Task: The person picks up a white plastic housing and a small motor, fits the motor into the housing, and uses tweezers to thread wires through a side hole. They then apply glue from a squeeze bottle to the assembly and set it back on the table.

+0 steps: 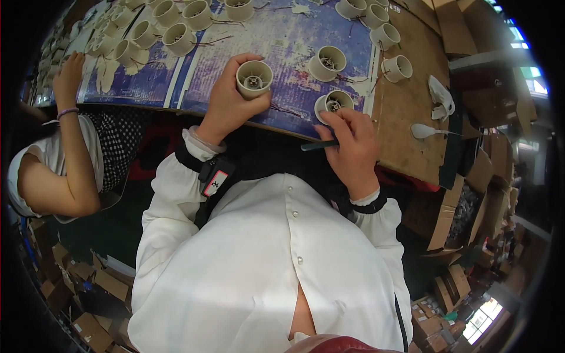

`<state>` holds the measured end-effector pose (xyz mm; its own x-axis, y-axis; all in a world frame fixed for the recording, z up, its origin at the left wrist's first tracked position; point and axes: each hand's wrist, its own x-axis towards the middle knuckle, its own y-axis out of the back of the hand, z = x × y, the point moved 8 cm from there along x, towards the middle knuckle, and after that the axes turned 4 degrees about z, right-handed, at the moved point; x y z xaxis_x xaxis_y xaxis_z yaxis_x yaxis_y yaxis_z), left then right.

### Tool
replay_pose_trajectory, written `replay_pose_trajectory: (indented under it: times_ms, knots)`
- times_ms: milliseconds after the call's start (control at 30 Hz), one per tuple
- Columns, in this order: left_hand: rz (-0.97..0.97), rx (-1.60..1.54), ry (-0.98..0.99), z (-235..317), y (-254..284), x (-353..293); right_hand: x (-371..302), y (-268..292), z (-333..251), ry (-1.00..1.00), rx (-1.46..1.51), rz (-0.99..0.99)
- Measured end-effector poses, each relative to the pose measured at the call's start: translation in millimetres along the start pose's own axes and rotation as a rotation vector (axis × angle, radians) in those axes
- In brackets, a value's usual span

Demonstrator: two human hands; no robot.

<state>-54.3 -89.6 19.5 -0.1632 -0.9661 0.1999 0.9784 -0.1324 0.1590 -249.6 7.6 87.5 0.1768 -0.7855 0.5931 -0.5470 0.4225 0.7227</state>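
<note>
White shirt [235,253] up front, left grip [228,106] clamped round a cup [246,90], right grip [356,140] pinching a dark tool [315,146]; looks mid-assembly imo, next move needs steady aim.

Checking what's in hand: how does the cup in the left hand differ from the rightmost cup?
The left hand grips the held cup; no hand touches the rightmost cup, which rests on brown tabletop. The held cup looks larger in view than the rightmost cup. Both are pale, round, open-mouthed.
</note>
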Motion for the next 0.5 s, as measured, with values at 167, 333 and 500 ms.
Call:
replay_pose_trajectory:
  times_ms: [167,333,500]
  knots:
    - [-0.051,-0.063,0.028,9.0,-39.9,1.2,-3.9,-4.0,20.2,-0.022,-0.111,-0.009]
    - [0.007,0.179,-0.129,9.9,-57.7,4.7,5.6,9.7,34.5,-0.033,-0.08,-0.019]
    - [0.017,0.456,-0.317,22.5,-57.2,-1.9,19.3,53.9,37.5,-0.127,0.45,0.258]
